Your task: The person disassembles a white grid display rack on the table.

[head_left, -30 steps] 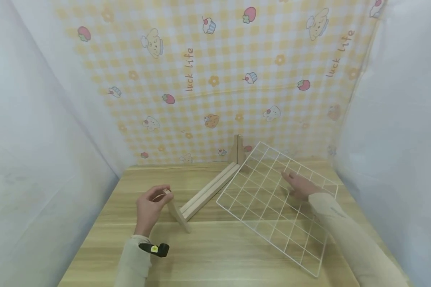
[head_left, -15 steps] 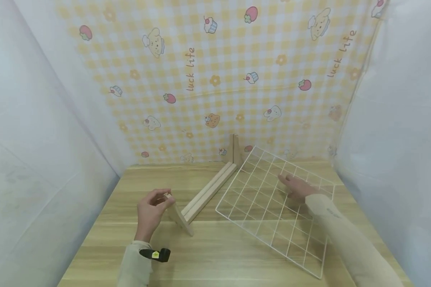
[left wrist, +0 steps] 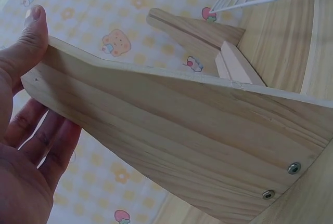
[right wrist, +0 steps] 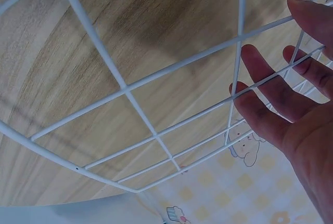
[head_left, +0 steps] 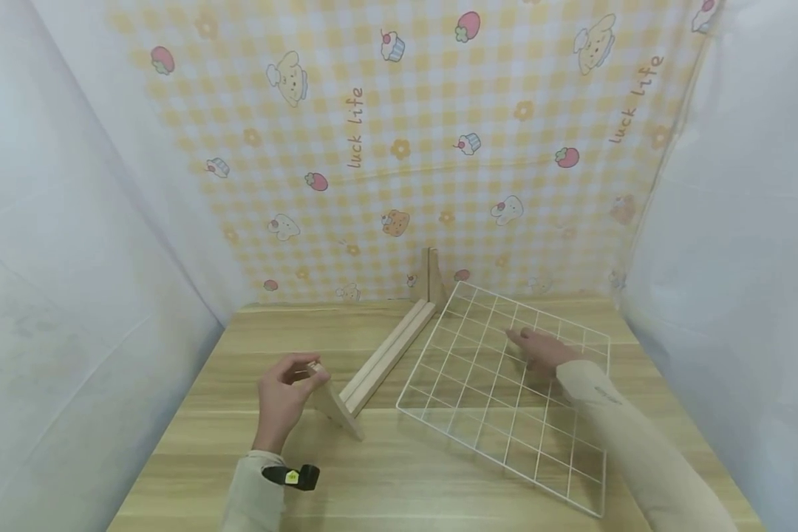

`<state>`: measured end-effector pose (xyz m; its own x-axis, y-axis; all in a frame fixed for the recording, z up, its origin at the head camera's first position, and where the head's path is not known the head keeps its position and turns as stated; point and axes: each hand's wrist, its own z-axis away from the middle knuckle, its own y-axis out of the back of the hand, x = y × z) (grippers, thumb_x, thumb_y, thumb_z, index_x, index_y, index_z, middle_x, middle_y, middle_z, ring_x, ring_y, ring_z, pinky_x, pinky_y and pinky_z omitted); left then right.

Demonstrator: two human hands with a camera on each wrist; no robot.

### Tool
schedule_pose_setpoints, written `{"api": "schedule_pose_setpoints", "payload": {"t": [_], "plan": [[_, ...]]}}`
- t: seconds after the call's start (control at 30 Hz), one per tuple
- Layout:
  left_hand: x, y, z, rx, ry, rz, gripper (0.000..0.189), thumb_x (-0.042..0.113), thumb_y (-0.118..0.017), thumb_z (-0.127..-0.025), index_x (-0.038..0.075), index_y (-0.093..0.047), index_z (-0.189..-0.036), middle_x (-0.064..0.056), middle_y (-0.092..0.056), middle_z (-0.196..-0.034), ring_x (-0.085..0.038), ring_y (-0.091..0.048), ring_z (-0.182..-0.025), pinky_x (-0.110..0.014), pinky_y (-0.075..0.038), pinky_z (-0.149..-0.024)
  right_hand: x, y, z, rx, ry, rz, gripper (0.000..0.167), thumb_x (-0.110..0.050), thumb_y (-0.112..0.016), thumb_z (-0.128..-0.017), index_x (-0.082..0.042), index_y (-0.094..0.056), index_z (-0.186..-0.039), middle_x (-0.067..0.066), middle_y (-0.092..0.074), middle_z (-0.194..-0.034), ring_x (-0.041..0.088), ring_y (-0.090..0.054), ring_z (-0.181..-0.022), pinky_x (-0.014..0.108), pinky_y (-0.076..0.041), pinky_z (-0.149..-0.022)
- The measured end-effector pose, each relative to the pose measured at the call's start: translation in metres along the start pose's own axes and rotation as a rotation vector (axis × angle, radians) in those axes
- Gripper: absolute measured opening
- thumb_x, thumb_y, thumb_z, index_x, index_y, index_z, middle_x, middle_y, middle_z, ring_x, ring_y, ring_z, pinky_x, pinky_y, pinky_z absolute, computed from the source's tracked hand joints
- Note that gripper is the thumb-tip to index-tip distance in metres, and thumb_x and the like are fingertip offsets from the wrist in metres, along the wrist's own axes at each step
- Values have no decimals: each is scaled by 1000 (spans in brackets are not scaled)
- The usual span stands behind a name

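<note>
A wooden stand (head_left: 387,358) with two tapered end panels joined by a pair of rails lies slantwise across the table. My left hand (head_left: 284,395) grips the narrow top of its near end panel (left wrist: 177,115), thumb on one edge and fingers on the other. Two bolt heads show low on that panel. The far end panel (head_left: 432,277) rises close to the patterned backdrop. To the right, my right hand (head_left: 539,351) holds a white wire grid panel (head_left: 466,384), tilted over the table. In the right wrist view, its thumb and fingers (right wrist: 260,112) are among the wires.
The wood-grain table (head_left: 399,480) bears the stand. Behind it hangs a yellow checked backdrop (head_left: 399,185), with plain pale sheets at both sides. A black wrist strap (head_left: 292,476) is on the left sleeve.
The grid has swung lower at its far corner and shifted slightly left, the right hand moving with it. The stand's near panel and the left hand have shifted slightly right and nearer.
</note>
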<state>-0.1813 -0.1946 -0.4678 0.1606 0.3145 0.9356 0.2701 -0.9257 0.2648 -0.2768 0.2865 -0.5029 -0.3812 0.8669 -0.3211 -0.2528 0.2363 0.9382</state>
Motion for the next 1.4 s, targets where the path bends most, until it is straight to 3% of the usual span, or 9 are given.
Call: {"api": "schedule_pose_setpoints", "payload": {"t": [0.13, 0.3, 0.4, 0.5, 0.67, 0.87, 1.07, 1.2, 1.4], "plan": [[1, -2, 2, -4, 0, -1, 32, 17, -88, -77, 11, -75, -106, 4, -74, -102, -8, -69, -86, -20, -59, -78, -1, -1, -3, -17, 2, 34, 83, 6, -69, -83, -4, -31, -155, 35, -43, -147, 53, -55, -123, 67, -45, -104], [1, -4, 5, -4, 3, -20, 32, 19, -88, -77, 12, -75, -105, -4, -74, -103, -8, -69, -84, -21, -58, -75, -4, -2, -6, -51, -13, 46, 83, 8, -69, -82, -4, -31, -155, 36, -40, -149, 51, -56, -121, 64, -47, -103], [1, -6, 6, -3, 5, -26, 32, 17, -88, -77, 9, -74, -105, 3, -74, -102, -8, -68, -83, -21, -58, -73, -7, -4, -8, -72, -17, 51, 83, 10, -68, -82, -4, -31, -156, 31, -47, -142, 40, -65, -104, 58, -53, -98], [2, -7, 8, 7, 5, -33, 31, 15, -88, -76, 8, -74, -103, 11, -74, -101, -7, -67, -83, -21, -58, -73, -11, -6, -10, -91, 5, 59, 83, 10, -68, -82, -2, -30, -155, 18, -55, -120, 20, -59, -79, 41, -60, -83], [3, -8, 12, 29, -21, -43, 29, 13, -88, -76, 9, -74, -100, 14, -73, -99, -6, -66, -83, -20, -57, -74, -17, -7, -10, -96, -6, 26, 81, 12, -65, -84, -4, -31, -156, 5, -51, -99, 10, -48, -68, 24, -51, -64], [4, -10, 16, 31, -30, -22, 29, 12, -88, -75, 10, -74, -100, 8, -74, -97, -8, -66, -82, -21, -56, -74, -21, -6, -12, -110, -41, 13, 80, 13, -62, -85, -8, -31, -156, 8, -54, -111, 11, -54, -72, 44, -59, -85], [4, -13, 19, 28, -30, -20, 31, 15, -90, -73, 10, -74, -99, 9, -73, -96, -9, -64, -81, -22, -56, -71, -21, -5, -17, -134, -45, 25, 76, 12, -57, -89, -8, -30, -157, 9, -55, -117, 13, -58, -79, 59, -50, -104], [3, -17, 22, 32, -49, -20, 32, 15, -90, -72, 10, -73, -98, 4, -74, -97, -10, -64, -80, -21, -55, -69, -22, -5, -19, -140, -51, 23, 73, 10, -57, -91, -9, -31, -157, 12, -56, -121, 19, -62, -89, 63, -45, -107], [3, -23, 26, 40, -107, -27, 31, 9, -90, -71, 13, -72, -95, -9, -74, -99, -9, -62, -77, -21, -55, -65, -22, -7, -23, -143, -51, 61, 76, 13, -56, -88, -9, -32, -156, 18, -55, -127, 29, -64, -94, 59, -51, -102]]}}
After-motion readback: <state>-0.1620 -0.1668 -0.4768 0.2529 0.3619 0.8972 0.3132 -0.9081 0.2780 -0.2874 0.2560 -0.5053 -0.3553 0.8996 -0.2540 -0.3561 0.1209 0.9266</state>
